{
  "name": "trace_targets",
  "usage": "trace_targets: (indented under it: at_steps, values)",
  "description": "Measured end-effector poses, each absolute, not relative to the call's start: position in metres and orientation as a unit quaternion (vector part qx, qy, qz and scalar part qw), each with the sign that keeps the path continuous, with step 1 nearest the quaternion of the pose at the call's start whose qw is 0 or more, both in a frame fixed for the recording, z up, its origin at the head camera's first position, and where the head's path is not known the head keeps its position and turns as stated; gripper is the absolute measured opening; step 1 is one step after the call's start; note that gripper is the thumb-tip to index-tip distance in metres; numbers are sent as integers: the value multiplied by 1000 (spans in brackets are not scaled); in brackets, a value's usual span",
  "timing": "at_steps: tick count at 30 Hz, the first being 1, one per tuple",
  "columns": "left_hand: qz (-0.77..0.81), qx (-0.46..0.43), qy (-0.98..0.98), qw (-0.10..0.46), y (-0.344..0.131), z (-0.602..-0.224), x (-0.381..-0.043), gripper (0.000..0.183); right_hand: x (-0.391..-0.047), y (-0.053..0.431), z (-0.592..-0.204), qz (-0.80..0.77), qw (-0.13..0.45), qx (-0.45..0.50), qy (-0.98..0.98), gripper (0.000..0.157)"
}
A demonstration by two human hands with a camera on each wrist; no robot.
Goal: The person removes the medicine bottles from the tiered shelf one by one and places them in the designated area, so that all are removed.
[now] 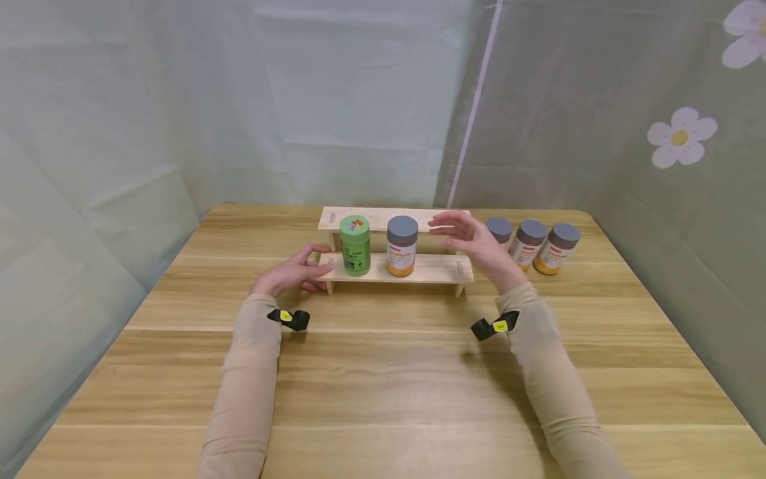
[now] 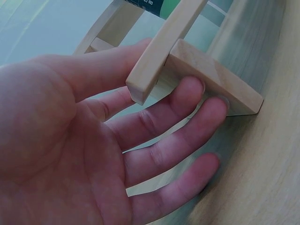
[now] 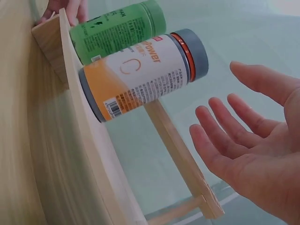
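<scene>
A two-tier wooden rack (image 1: 431, 267) stands on the table. My left hand (image 1: 294, 271) grips the left end of its lower step. In the left wrist view, the left hand (image 2: 108, 136) has its thumb over the board and fingertips against the support leg (image 2: 215, 75). On the lower step stand a green bottle (image 1: 356, 249) and, right of it, a grey-capped bottle (image 1: 401, 249) with a white and orange label. My right hand (image 1: 473, 243) hovers over the rack's right side. In the right wrist view, the right hand (image 3: 253, 145) is apart from the grey-capped bottle (image 3: 136, 75), holding nothing.
Three more grey-capped bottles stand on the table right of the rack: one (image 1: 499, 229) partly behind my right hand, another (image 1: 528, 243) in the middle, and a third (image 1: 556, 247) on the outside. Pale curtains (image 1: 359, 100) hang behind the wooden table (image 1: 383, 386).
</scene>
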State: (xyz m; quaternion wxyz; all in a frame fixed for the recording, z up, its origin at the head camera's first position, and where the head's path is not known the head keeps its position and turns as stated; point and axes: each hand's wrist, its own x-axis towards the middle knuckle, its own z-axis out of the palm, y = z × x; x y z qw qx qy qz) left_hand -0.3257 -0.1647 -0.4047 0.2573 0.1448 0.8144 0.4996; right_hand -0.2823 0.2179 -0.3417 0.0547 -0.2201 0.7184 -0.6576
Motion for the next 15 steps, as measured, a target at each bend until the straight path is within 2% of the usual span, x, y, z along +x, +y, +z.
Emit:
trace_targets:
  at_steps: [15]
  values:
    - [509, 153, 807, 258, -166, -404, -324, 56, -288, 202, -340, -661, 72, -216, 716, 53]
